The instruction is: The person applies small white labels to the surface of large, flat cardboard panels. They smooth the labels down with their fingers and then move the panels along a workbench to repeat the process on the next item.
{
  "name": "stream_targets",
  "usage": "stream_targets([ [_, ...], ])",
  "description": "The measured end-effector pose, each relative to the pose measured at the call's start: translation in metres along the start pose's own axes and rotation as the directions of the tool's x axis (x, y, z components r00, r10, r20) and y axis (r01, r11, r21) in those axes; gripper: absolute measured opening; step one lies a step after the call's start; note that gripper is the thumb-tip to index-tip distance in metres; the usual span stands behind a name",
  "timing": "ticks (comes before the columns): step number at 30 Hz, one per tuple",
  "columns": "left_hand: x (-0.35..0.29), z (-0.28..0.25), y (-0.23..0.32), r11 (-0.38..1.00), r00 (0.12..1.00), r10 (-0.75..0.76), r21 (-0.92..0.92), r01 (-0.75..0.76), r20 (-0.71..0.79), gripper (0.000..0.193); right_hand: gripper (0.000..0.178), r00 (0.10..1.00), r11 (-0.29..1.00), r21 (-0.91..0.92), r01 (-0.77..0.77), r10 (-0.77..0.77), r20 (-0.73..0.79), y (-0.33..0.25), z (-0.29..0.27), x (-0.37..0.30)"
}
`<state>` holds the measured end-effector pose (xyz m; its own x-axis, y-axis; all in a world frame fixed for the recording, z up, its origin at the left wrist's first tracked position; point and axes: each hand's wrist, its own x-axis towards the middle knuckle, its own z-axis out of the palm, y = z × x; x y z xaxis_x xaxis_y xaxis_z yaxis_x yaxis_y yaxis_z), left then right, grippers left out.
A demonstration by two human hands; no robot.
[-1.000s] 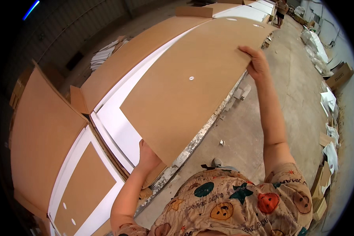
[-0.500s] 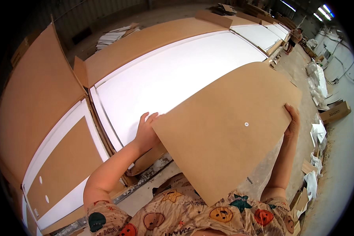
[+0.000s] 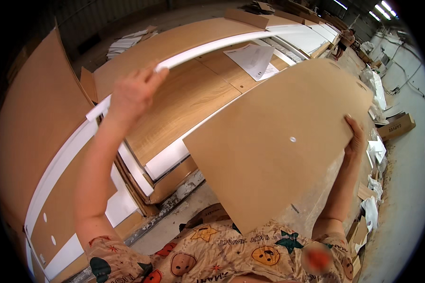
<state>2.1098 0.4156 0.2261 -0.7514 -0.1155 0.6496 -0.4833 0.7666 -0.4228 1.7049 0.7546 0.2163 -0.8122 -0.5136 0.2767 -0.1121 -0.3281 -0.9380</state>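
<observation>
My right hand (image 3: 355, 137) is closed on the right edge of a large brown board (image 3: 269, 155), which hangs tilted in front of my body. A small pale round spot marks the board's face. Raised over the carton, my left hand (image 3: 136, 89) has its fingers curled at a long white strip (image 3: 198, 50) along the far side. Its grip is partly blurred. Between the strip and the board, wood-grain panels (image 3: 184, 99) show inside the carton. Printed paper sheets (image 3: 252, 59) rest on their far right part. A shorter white strip (image 3: 136, 169) borders the carton's near left end.
On the left stands another open carton with a raised brown flap (image 3: 38, 118) and a brown panel (image 3: 66, 198) framed in white. More cartons run to the far right, where another person (image 3: 345, 42) is. Scraps and plastic wrap (image 3: 375, 148) lie along the right wall.
My left hand has let go of the brown board and moved up and left to the far strip. The white surface covering the carton no longer shows; wood-grain panels and papers do.
</observation>
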Motion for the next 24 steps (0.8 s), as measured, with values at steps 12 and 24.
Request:
stream_targets([
  [12, 0.03, -0.002, -0.037, 0.966, 0.967, -0.235, -0.131, 0.222, -0.095, 0.02, 0.036, 0.947, 0.864, 0.404, -0.301, 0.221, 0.233, 0.183, 0.232, 0.049],
  [24, 0.03, 0.0, 0.006, 0.961, 0.981, -0.178, -0.229, 0.157, -0.074, 0.023, 0.025, 0.699, 0.634, 0.295, -0.715, 0.643, 0.311, 0.406, 0.248, 0.15],
])
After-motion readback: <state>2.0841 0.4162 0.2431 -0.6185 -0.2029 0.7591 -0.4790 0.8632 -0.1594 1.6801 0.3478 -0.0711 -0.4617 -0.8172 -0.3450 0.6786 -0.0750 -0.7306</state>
